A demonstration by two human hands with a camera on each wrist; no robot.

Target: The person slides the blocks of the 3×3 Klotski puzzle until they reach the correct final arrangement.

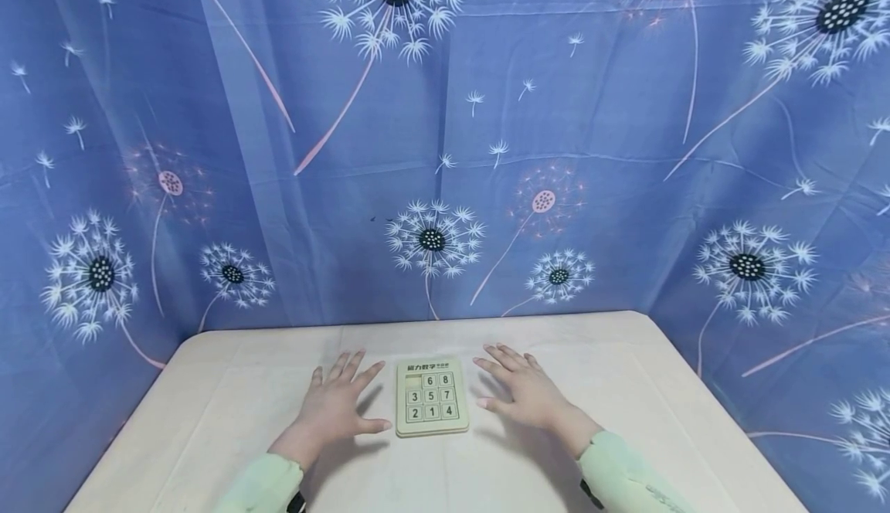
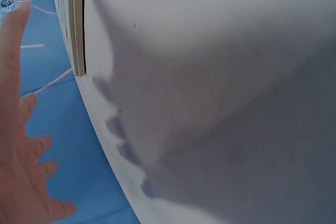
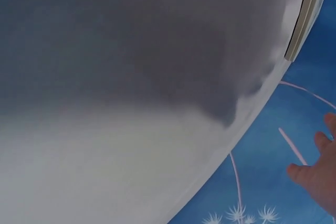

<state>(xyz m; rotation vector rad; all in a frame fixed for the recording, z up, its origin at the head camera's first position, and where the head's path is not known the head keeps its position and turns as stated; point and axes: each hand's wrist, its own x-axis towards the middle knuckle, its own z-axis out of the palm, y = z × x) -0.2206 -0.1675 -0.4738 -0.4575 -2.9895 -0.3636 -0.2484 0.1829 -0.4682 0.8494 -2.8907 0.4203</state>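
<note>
A pale yellow-green number sliding puzzle (image 1: pixel 433 426) lies flat on the table between my two hands. Its tiles read 6, 8 on top, then 3, 5, 7, then 2, 1, 4, with the top-left slot bare. My left hand (image 1: pixel 332 405) hovers on its left side, fingers spread, thumb pointing at the puzzle's edge. On the other side my right hand (image 1: pixel 523 391) is held with fingers spread, apart from the puzzle. Neither holds anything. The left wrist view shows the puzzle's side (image 2: pixel 77 30) past the left thumb; the right wrist view catches its edge (image 3: pixel 304 22) at upper right.
A white cloth-covered table (image 1: pixel 243 389) spreads under the hands, which cast shadows on it. Blue curtains (image 1: pixel 361 212) with a dandelion print stand behind the table and along both sides.
</note>
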